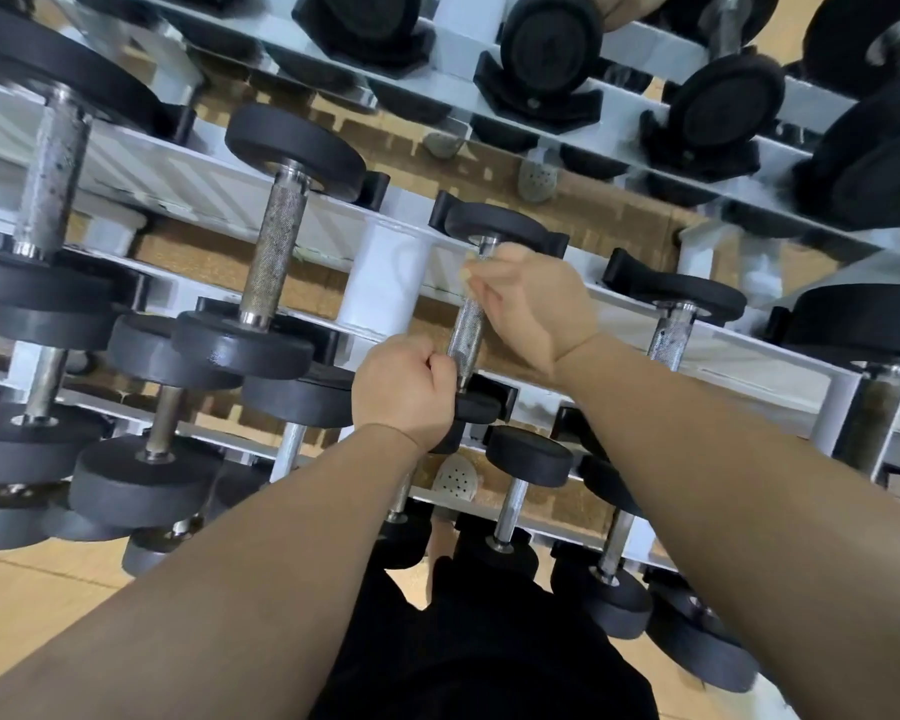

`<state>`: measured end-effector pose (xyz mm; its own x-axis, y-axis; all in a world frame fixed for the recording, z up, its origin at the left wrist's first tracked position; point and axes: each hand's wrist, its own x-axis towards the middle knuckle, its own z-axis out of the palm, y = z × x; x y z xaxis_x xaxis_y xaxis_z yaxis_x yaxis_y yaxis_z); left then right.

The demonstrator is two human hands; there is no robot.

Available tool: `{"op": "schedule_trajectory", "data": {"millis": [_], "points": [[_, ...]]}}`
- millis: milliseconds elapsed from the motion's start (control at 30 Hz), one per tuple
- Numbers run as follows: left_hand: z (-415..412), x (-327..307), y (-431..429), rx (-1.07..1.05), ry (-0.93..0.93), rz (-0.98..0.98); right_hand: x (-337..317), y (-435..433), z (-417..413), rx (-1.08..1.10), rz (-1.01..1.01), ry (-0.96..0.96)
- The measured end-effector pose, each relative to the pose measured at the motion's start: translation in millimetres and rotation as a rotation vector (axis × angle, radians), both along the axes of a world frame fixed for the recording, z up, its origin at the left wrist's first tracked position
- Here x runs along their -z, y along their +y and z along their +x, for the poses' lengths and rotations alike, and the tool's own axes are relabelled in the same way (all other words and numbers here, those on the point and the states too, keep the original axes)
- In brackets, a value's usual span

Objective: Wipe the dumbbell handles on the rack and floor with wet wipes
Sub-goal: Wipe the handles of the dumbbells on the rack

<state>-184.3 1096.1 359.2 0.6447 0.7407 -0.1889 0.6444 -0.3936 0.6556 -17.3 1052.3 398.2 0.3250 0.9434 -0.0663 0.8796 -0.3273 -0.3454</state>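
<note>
A small dumbbell with a knurled steel handle (467, 332) and black heads (494, 226) lies in the middle tier of the white rack (385, 283). My left hand (404, 392) is a closed fist at the handle's near end, against the lower head (476, 407). Fingers of my right hand (531, 304) are closed around the upper part of the same handle and hide it. No wet wipe shows in either hand; anything inside the fingers is hidden.
A bigger dumbbell (274, 252) lies left of the held one, another (671, 335) to its right. Smaller dumbbells (510, 506) fill the lower tier near my legs. Heavy ones line the top tier (541, 44). Wooden floor (32, 589) is at lower left.
</note>
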Motion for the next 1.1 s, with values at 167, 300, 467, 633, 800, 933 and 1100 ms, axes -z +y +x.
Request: {"op": "schedule_trajectory", "data": {"millis": [167, 300, 467, 633, 800, 933, 1100], "points": [[0, 1, 0, -0.005, -0.027, -0.033, -3, -28, -27, -0.012, -0.002, 0.082], [0, -3, 0, 0.004, -0.052, -0.050, -5, -30, -24, -0.201, -0.107, 0.025], [-1, 1, 2, 0.012, -0.019, -0.055, -13, 5, -3, -0.086, -0.153, -0.172], [-2, 1, 3, 0.018, -0.038, -0.080, -12, -13, -19, -0.017, -0.083, -0.094], [-3, 1, 2, 0.007, -0.061, -0.088, -4, -35, -31, -0.178, -0.128, 0.007], [-2, -1, 2, -0.031, -0.026, -0.122, -21, -5, -14, -0.218, -0.283, -0.139], [-15, -9, -2, -0.116, -0.058, -0.173, -22, 0, -13, 0.031, -0.185, -0.137]]}}
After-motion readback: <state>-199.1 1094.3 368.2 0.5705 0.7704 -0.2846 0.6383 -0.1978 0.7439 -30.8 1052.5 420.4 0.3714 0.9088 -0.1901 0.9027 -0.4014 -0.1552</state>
